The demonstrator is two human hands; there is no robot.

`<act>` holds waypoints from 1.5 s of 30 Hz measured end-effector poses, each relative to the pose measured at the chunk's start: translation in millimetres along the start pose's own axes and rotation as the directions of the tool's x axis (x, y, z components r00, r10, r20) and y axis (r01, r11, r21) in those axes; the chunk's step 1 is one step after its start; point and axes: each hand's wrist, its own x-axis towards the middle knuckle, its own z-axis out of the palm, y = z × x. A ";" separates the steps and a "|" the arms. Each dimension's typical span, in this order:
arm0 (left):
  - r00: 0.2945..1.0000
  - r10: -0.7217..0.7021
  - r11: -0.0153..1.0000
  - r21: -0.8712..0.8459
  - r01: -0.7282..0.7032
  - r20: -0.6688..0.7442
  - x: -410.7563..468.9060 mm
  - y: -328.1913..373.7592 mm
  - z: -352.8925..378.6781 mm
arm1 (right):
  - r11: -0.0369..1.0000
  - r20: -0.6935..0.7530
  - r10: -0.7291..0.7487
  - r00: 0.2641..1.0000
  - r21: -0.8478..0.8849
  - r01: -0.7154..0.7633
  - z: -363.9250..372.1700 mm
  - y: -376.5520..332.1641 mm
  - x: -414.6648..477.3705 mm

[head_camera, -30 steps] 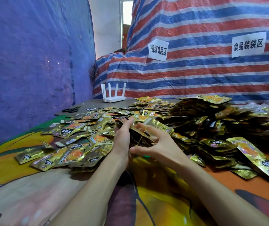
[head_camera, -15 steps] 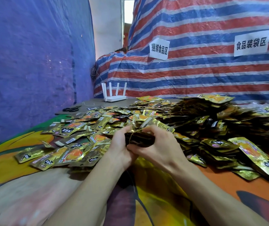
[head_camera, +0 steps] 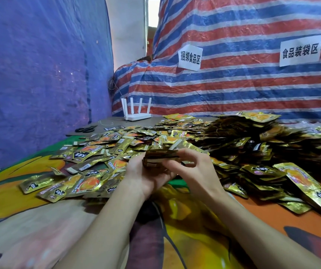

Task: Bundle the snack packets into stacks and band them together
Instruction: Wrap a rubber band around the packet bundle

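A small stack of gold snack packets [head_camera: 160, 157] is held just above the table, in front of me. My left hand [head_camera: 146, 175] grips it from below and the left side. My right hand [head_camera: 193, 170] curls its fingers over the stack's right end. No rubber band shows clearly on the stack now. Loose gold and orange packets [head_camera: 89, 171] lie spread to the left. A big dark heap of packets [head_camera: 252, 144] rises on the right.
A white router [head_camera: 137, 112] with several antennas stands at the back. Black scissors [head_camera: 85, 129] lie at the far left on grey board. Blue tarp walls the left, striped tarp with two paper signs the back. The colourful tablecloth [head_camera: 194, 239] lies near me.
A second ago my right hand stretched a yellow band out from the stack. Both hands have since closed together round the stack, and the band is no longer seen stretched.
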 end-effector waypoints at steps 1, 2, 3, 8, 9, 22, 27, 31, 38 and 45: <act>1.000 0.016 1.000 0.002 -0.016 -0.013 0.8 -0.6 0.8 | 0.999 -0.033 -0.043 0.999 0.031 0.044 0.8 -0.7 -0.5; 0.999 0.038 0.999 -0.001 -0.038 -0.034 1.2 -0.8 1.2 | 0.994 -0.095 -0.087 0.992 0.059 0.093 1.4 -1.1 -1.0; 0.996 0.063 0.998 -0.013 -0.064 -0.058 0.9 -0.7 1.7 | 0.988 -0.181 -0.116 0.977 0.082 0.132 1.1 -1.0 -0.9; 0.947 0.272 0.960 0.120 -0.255 -0.169 3.2 1.1 -0.1 | 0.991 -0.283 0.048 0.958 0.137 -0.009 -11.4 1.6 4.6; 0.924 0.331 0.937 0.185 -0.297 -0.192 4.4 -1.0 2.1 | 0.985 -0.168 0.104 0.980 0.152 -0.078 -12.3 2.8 5.5; 0.795 0.423 0.308 0.756 -0.578 0.435 -0.7 -35.6 4.3 | 0.986 0.343 -0.033 0.939 0.166 -0.026 -5.0 22.9 5.9; 0.686 0.637 0.052 0.869 -0.492 0.351 2.9 -33.3 1.6 | 0.994 0.098 -0.019 0.995 0.109 0.009 -4.4 25.7 7.0; 0.646 0.676 -0.036 0.891 -0.452 0.355 5.9 -33.1 -6.6 | 0.994 0.174 0.105 0.979 -0.024 -0.102 -5.5 29.5 8.2; 0.752 0.610 -0.031 0.956 -0.293 0.250 9.1 -34.1 -10.6 | 0.983 0.219 0.173 0.960 -0.101 -0.154 -9.5 28.0 7.1; 0.748 0.663 0.143 0.977 -0.157 0.023 15.2 -26.3 -12.4 | 0.963 0.215 0.249 0.944 -0.156 -0.219 -7.4 25.3 6.9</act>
